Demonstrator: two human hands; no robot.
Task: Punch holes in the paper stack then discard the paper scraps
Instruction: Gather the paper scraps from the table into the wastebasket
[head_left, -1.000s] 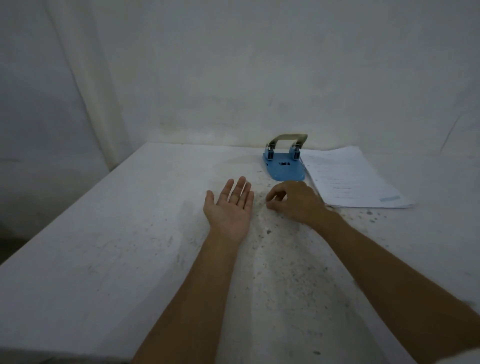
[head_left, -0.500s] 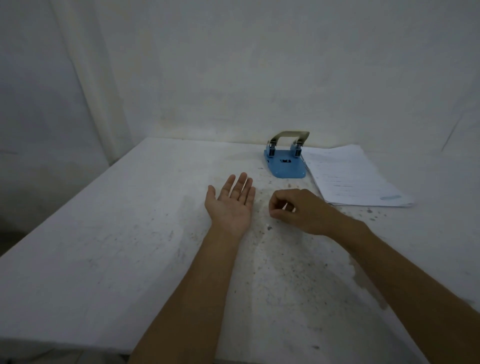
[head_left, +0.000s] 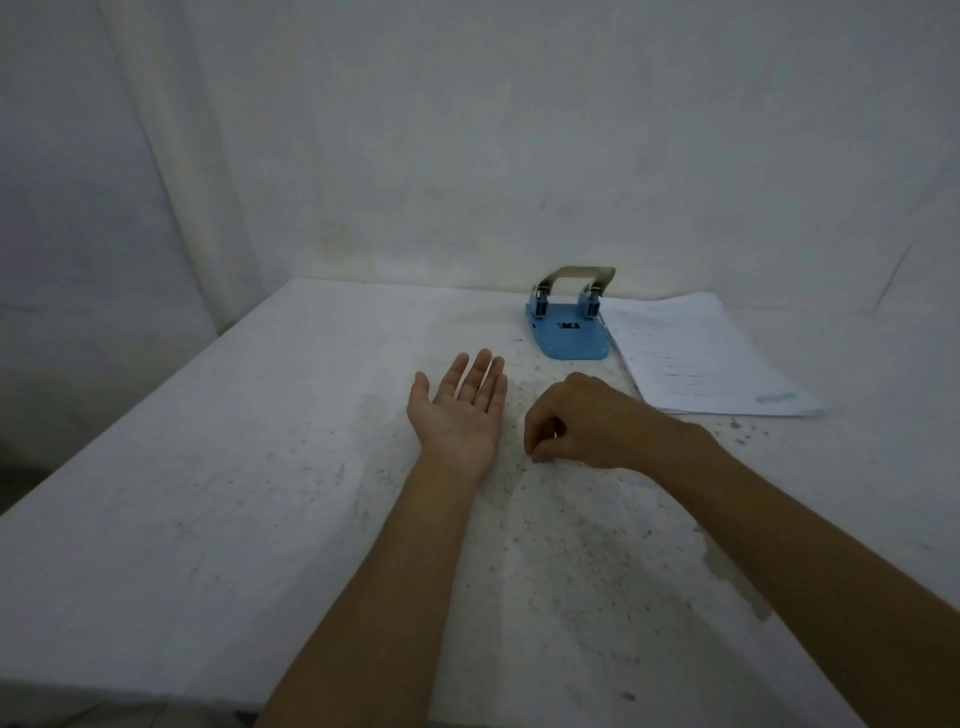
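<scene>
A blue hole punch (head_left: 570, 328) with a metal lever stands at the back of the white table (head_left: 208, 493). To its right lies the white paper stack (head_left: 696, 358), flat. My left hand (head_left: 460, 410) rests palm up in the middle of the table, fingers apart; any scraps in it are too small to see. Just right of it my right hand (head_left: 582, 423) hovers with fingertips pinched together and touching the table surface. Whether a paper scrap is between the fingertips is too small to tell. Small specks (head_left: 737, 431) dot the table near the paper stack's front edge.
White cloth walls close off the back and left. The table's left edge runs diagonally from the back corner to the near left. Dark speckles and stains cover the table between my forearms.
My right hand has drawn back from near the hole punch toward me and lowered, its pinched fingertips now on the table. My left hand stays palm up in place.
</scene>
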